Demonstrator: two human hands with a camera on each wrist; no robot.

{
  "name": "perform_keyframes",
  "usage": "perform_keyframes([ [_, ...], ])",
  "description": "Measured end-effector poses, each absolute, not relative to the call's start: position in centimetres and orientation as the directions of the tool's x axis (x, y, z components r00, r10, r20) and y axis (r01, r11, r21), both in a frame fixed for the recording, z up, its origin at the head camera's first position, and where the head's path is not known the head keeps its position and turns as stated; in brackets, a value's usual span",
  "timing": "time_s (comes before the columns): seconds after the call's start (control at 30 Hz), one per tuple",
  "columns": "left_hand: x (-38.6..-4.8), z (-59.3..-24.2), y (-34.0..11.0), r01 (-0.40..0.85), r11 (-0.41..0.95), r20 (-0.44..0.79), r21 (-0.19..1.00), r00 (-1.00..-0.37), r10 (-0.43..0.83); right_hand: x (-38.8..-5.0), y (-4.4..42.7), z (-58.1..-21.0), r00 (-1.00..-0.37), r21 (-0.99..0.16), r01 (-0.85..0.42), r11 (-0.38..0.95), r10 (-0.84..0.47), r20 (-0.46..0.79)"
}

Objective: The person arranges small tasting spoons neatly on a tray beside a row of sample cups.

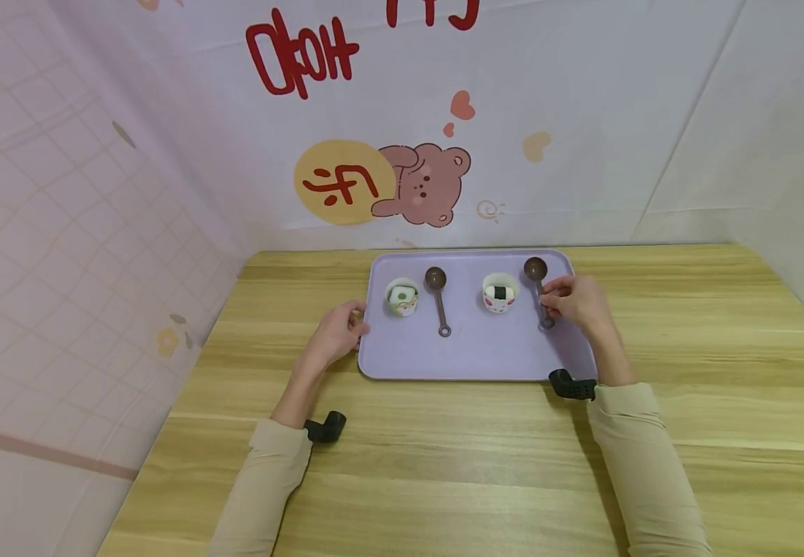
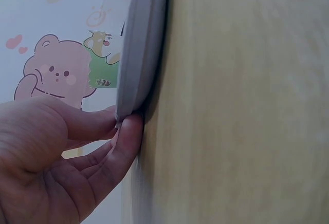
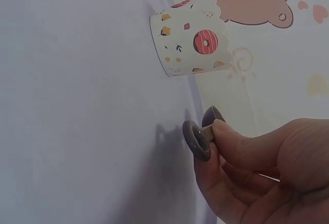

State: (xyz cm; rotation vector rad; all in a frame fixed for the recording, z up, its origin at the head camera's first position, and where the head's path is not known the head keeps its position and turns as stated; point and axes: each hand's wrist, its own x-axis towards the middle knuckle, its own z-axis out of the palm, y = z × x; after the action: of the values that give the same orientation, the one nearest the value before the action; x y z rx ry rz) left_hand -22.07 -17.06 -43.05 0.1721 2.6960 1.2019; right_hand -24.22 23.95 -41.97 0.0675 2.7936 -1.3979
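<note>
A lilac tray (image 1: 471,356) lies on the wooden table, and my left hand (image 1: 339,331) grips its left rim. In the left wrist view the thumb and a fingertip meet at the tray's edge (image 2: 141,54). On the tray's right side my right hand (image 1: 576,300) pinches the handle of a brown measuring spoon (image 1: 535,268). The ring at the handle's end (image 3: 197,141) shows in the right wrist view, with the bowl partly hidden behind. Left of that spoon is a patterned paper cup (image 1: 498,302) holding a white piece with a black band (image 1: 500,292).
A second brown measuring spoon (image 1: 436,278) lies on the tray's left half. Beside it stands another paper cup (image 1: 402,307) with a pale green-and-white piece (image 1: 402,295) inside. A printed cloth wall (image 1: 569,100) rises behind the table (image 1: 443,480).
</note>
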Motion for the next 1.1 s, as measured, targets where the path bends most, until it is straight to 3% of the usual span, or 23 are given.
perform_keyframes([
  [1.1,-22.06,-42.77,-17.03,0.033,0.660,-0.122,0.750,-0.974,0.188,-24.33,23.36,-42.23,-0.993,-0.751,0.116,0.649,0.058,-0.103],
])
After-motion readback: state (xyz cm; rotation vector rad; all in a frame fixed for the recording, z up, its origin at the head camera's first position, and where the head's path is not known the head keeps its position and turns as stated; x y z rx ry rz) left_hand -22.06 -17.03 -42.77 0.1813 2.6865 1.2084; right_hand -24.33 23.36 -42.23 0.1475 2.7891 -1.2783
